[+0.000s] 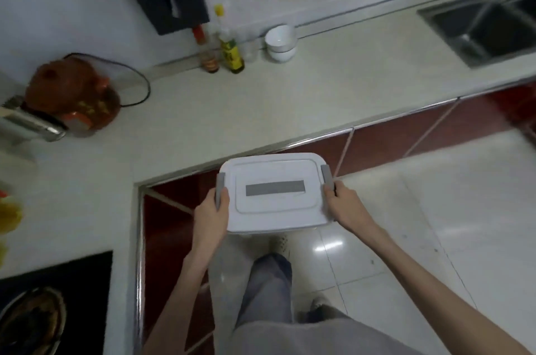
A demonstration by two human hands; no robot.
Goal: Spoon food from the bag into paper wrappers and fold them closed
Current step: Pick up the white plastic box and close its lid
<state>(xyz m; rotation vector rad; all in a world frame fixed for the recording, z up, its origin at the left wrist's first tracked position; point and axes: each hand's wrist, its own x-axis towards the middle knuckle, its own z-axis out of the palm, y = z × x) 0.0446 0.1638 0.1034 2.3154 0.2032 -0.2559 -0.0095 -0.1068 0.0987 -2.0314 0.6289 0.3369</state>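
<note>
White plastic box (pixel 274 192) with a closed lid and grey side clips is held in the air, just in front of the counter (pixel 261 99) edge, above the floor and the person's legs. Left hand (pixel 211 215) grips its left side, thumb over the grey clip; right hand (pixel 345 203) grips the right side, fingers curled round the edge by the other clip. Lid is on, so contents can't be told. No bag, spoon or paper wrappers visible anywhere, so my read is the task proper hasn't started: nothing spooned, nothing folded, all of it still to do. Box probably holds the supplies or is meant for the wrapped pieces, but that's a guess. Other containers: two white bowls (pixel 280 42) stacked near the back wall, top one looks empty; two sauce bottles (pixel 220 50) beside them, partly full of dark liquid; brown clay pot (pixel 72 93) with lid on at left, contents hidden; steel sink (pixel 487 26) at far right, looks bare; dark pan (pixel 32 322) at lower left with something in it, too blurred to name.
</note>
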